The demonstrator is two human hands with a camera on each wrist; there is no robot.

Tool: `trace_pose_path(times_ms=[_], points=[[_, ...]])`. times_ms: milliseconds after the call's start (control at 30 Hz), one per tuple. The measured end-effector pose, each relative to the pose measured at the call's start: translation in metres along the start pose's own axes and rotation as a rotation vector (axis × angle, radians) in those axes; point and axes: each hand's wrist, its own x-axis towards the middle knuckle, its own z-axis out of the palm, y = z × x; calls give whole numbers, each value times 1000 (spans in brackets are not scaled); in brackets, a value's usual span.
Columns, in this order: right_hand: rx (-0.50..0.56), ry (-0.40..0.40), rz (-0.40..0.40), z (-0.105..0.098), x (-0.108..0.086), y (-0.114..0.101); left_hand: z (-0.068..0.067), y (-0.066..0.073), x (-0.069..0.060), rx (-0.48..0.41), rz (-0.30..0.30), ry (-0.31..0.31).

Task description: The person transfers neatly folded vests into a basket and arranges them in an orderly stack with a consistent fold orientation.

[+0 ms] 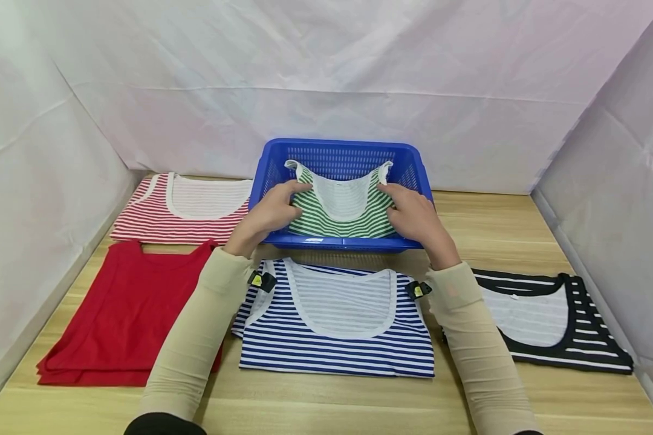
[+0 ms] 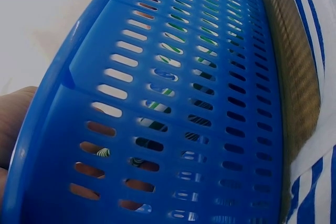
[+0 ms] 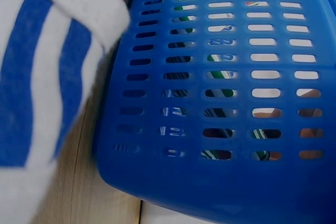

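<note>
A green-and-white striped tank top [image 1: 341, 225] with white neck trim lies in a blue plastic basket [image 1: 341, 243], its shoulder straps raised toward the back wall. My left hand [image 1: 272, 211] pinches the top's left side, with the index finger along the strap. On the opposite side my right hand [image 1: 413, 216] pinches the fabric near the other strap. Both wrists reach over the basket's front rim. In the left wrist view the slotted basket wall [image 2: 157, 103] covers most of the top and fingers. The right wrist view also shows the slotted wall [image 3: 194, 124], with bits of green stripe behind it.
A blue-and-white striped tank top [image 1: 337, 353] lies folded before the basket, between the forearms. At left are a red-and-white striped tank top [image 1: 196, 228] and a red tank top [image 1: 125, 320]. A black-and-white striped tank top [image 1: 582, 344] lies at right. White cloth walls surround the wooden table [image 1: 484, 229].
</note>
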Motion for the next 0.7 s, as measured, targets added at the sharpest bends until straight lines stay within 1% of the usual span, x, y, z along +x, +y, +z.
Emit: trace_pose_path(times_ms=[167, 433, 700], points=[[-4, -6, -2, 0, 0, -1, 0, 0, 0, 14, -1, 3], [-19, -13, -6, 0, 0, -1, 1, 0, 1, 44, 7, -9], [-39, -21, -17, 1, 0, -2, 2, -1, 2, 71, -5, -15]])
